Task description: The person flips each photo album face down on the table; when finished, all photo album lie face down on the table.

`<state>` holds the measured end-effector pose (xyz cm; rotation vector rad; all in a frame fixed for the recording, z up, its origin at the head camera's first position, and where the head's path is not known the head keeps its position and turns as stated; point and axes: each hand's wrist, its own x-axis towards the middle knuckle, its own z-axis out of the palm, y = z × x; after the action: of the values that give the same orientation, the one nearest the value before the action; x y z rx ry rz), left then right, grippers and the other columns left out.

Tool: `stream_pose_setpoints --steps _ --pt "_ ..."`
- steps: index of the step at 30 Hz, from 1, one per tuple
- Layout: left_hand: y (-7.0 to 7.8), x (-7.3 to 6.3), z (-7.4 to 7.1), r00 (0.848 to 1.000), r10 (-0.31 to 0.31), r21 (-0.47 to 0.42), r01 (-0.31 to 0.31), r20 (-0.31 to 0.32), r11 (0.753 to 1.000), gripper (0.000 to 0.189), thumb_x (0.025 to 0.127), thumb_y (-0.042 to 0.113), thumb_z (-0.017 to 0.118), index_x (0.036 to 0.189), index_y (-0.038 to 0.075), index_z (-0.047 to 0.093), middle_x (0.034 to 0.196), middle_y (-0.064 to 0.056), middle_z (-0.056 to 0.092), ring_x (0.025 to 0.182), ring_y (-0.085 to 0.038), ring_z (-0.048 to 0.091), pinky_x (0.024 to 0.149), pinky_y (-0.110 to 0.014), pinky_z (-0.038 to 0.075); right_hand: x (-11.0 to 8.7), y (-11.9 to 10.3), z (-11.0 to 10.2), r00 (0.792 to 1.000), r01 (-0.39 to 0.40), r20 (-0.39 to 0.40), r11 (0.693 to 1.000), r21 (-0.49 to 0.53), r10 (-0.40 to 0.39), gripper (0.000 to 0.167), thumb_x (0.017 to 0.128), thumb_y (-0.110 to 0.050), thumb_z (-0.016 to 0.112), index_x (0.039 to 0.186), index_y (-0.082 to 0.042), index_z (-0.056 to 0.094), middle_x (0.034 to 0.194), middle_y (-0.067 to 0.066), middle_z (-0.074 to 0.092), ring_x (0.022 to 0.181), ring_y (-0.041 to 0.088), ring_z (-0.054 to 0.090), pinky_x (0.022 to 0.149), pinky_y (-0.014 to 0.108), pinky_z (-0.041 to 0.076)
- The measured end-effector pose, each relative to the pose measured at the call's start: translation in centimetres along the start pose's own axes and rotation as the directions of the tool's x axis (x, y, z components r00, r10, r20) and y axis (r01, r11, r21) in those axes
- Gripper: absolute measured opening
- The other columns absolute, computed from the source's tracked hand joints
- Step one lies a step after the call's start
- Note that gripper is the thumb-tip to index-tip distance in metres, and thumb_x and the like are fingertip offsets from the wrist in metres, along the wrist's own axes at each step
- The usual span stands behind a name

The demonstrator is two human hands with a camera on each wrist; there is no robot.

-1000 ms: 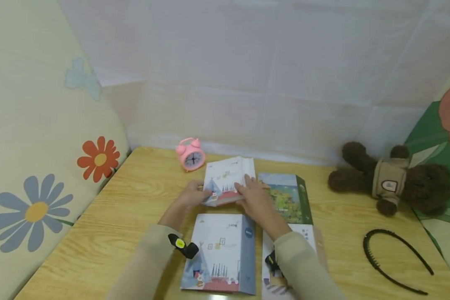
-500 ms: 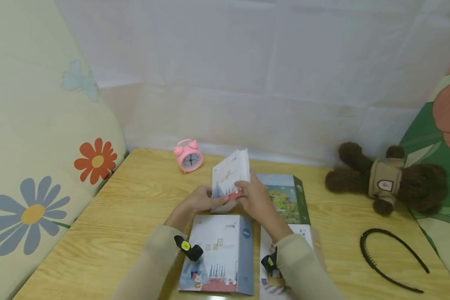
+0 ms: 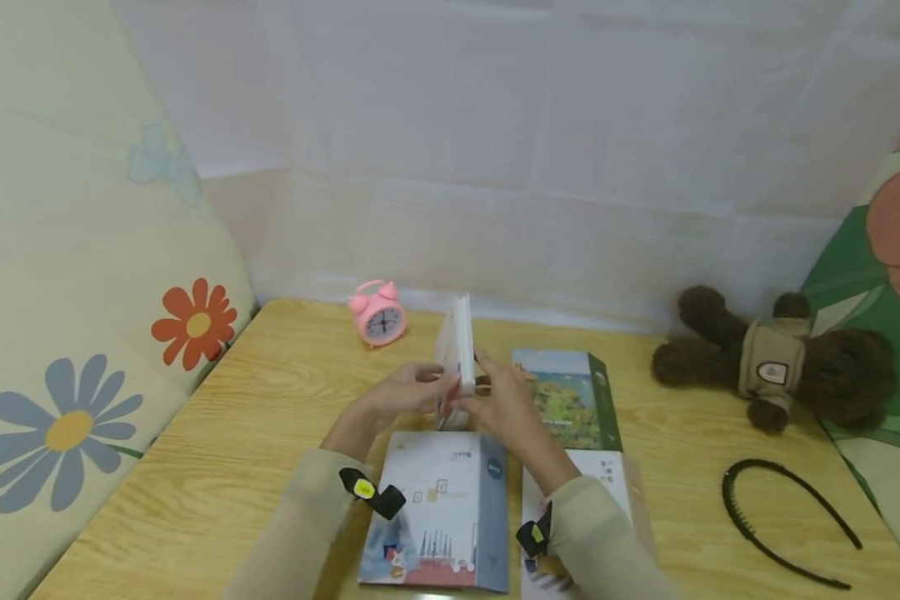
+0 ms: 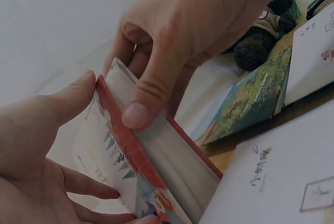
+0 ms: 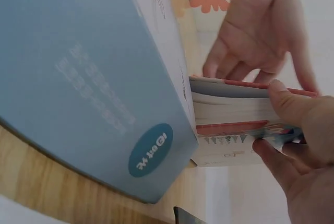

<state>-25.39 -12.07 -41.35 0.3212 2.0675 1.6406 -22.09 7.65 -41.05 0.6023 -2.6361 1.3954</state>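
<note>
A hardcover book (image 3: 462,342) with a white picture cover, red lower border and white pages is turned on edge, its page edges facing me. My right hand (image 3: 508,407) grips it; in the left wrist view the right thumb (image 4: 140,110) presses over the page edges while the fingers go behind. On the other side, my left hand (image 3: 401,390) lies against the cover, fingers fairly straight and thumb tip at the cover's corner. Just in front lies a matching white item (image 3: 435,508) with a blue-grey side strip (image 5: 104,88), partly under the left wrist strap.
A pink alarm clock (image 3: 380,318) stands behind on the left. To the right lie a landscape-covered book (image 3: 566,400) and another white one (image 3: 607,471), partly under my right sleeve. Farther right are a brown teddy bear (image 3: 772,342) and a black headband (image 3: 729,492).
The book has turned from lying tilted with its cover facing me to upright on edge. Both hands have shifted to its opposite sides near the lower end.
</note>
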Motion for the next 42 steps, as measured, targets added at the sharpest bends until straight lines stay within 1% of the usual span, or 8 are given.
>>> stream_pose_setpoints --steps 3,10,18,22,27,34,37,42 --pt "1.1 -0.3 0.4 0.999 -0.005 -0.021 0.004 -0.048 1.000 0.070 0.100 0.035 0.060 0.149 -0.005 0.033 0.141 -0.030 0.044 0.119 -0.039 0.055 0.099 -0.051 0.047 -0.1 0.1 0.4 1.000 -0.004 0.000 0.999 0.037 0.003 0.084 0.083 -0.016 0.081 0.152 0.000 0.034 0.132 0.022 0.059 0.100 0.030 0.069 0.079 0.033 0.058" --pt "3.1 -0.6 1.4 0.983 -0.030 0.051 0.040 -0.180 0.998 0.081 0.092 0.034 0.070 0.154 0.003 0.028 0.138 -0.028 0.046 0.115 -0.038 0.056 0.089 -0.045 0.054 0.0 0.7 1.4 1.000 0.027 0.012 0.999 0.024 -0.028 0.084 0.085 -0.021 0.080 0.154 -0.006 0.034 0.140 0.020 0.053 0.096 0.028 0.069 0.073 0.028 0.058" --pt "2.9 -0.8 1.4 0.966 -0.042 -0.038 0.034 -0.255 0.999 0.072 0.090 0.022 0.071 0.150 0.002 0.037 0.135 -0.028 0.052 0.115 -0.039 0.058 0.081 -0.044 0.058 0.2 1.8 3.1 0.992 -0.077 0.098 0.993 -0.087 0.086 0.102 0.082 -0.037 0.082 0.160 -0.014 0.019 0.098 0.020 0.069 0.077 0.028 0.066 0.066 0.040 0.055" --pt "2.4 -0.9 1.1 0.970 0.000 -0.079 -0.020 -0.243 0.997 0.066 0.090 0.018 0.069 0.147 0.000 0.041 0.136 -0.028 0.051 0.118 -0.041 0.055 0.082 -0.044 0.057 0.2 2.1 3.6 0.995 -0.083 0.051 0.987 -0.140 0.091 0.106 0.079 -0.039 0.084 0.159 -0.010 0.020 0.126 0.024 0.062 0.101 0.034 0.064 0.080 0.048 0.055" --pt "1.9 -0.8 0.6 0.972 0.036 -0.129 -0.068 -0.233 0.989 0.059 0.091 0.012 0.066 0.145 -0.002 0.045 0.140 -0.027 0.049 0.123 -0.042 0.051 0.085 -0.044 0.056 0.5 1.9 3.7 0.991 -0.123 0.020 0.974 -0.188 0.129 0.109 0.078 -0.043 0.083 0.159 -0.013 0.018 0.134 0.021 0.058 0.106 0.034 0.063 0.081 0.049 0.055" --pt "1.7 -0.9 0.5 0.965 0.036 -0.185 -0.086 -0.260 0.979 0.052 0.092 0.009 0.064 0.140 -0.004 0.049 0.135 -0.027 0.051 0.118 -0.040 0.054 0.084 -0.046 0.057 0.4 1.0 3.4 0.977 -0.196 0.034 0.946 -0.257 0.212 0.107 0.079 -0.045 0.080 0.158 -0.005 0.019 0.083 0.007 0.064 0.068 0.019 0.060 0.056 0.032 0.051" --pt "1.3 -1.0 0.2 0.966 0.046 -0.204 -0.100 -0.254 0.974 0.047 0.094 0.007 0.061 0.138 -0.006 0.050 0.129 -0.026 0.054 0.111 -0.035 0.058 0.084 -0.045 0.057 0.5 0.9 3.3 0.975 -0.199 0.036 0.935 -0.295 0.219 0.106 0.078 -0.041 0.079 0.158 -0.004 0.020 0.077 0.005 0.061 0.062 0.018 0.055 0.053 0.031 0.048" --pt "0.2 -1.1 -0.9 0.954 0.067 -0.131 -0.110 -0.293 0.985 0.040 0.092 0.002 0.055 0.128 -0.016 0.053 0.109 -0.023 0.063 0.090 -0.022 0.064 0.079 -0.037 0.058 0.3 1.3 2.8 0.985 -0.144 0.052 0.946 -0.290 0.165 0.094 0.082 -0.035 0.081 0.154 -0.002 0.030 0.115 0.023 0.066 0.094 0.032 0.065 0.079 0.043 0.054"
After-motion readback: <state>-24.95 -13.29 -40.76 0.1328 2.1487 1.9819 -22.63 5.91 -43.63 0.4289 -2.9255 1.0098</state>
